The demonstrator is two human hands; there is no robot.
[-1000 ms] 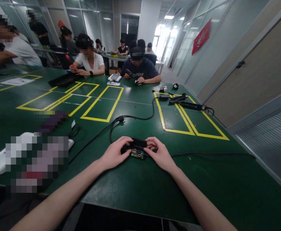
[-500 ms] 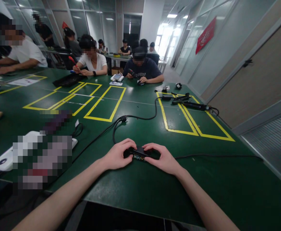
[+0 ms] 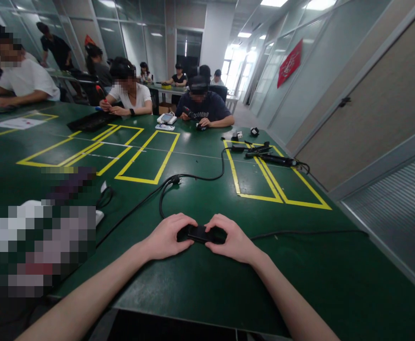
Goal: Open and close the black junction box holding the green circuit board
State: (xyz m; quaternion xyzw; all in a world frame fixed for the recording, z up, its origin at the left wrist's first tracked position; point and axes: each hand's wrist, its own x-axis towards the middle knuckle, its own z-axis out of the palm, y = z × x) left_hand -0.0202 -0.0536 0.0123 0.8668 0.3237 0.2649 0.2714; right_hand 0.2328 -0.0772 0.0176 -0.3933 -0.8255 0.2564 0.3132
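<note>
Between my two hands is a small black electronics case (image 3: 198,234), held low over the green table (image 3: 172,293). My left hand (image 3: 166,237) pinches its left end between thumb and fingers. At the opposite end, my right hand (image 3: 231,239) grips it the same way. Its dark flat top faces up; fingers cover both ends. A black cable (image 3: 162,201) curves down behind my left hand, and another black cord (image 3: 310,232) runs off to the right behind my right hand.
Yellow tape outlines (image 3: 136,181) mark the table. Dark tools with a cord (image 3: 281,159) lie at the far right. Blurred-out items and a white device (image 3: 99,219) are at the left. Across the table, co-workers sit near a black tray (image 3: 90,122) and a white device with a screen (image 3: 167,118).
The case has tipped: its exposed circuit board and ports showed toward me before, and now the plain black top shows. Both hands still hold it. The view has shifted slightly right.
</note>
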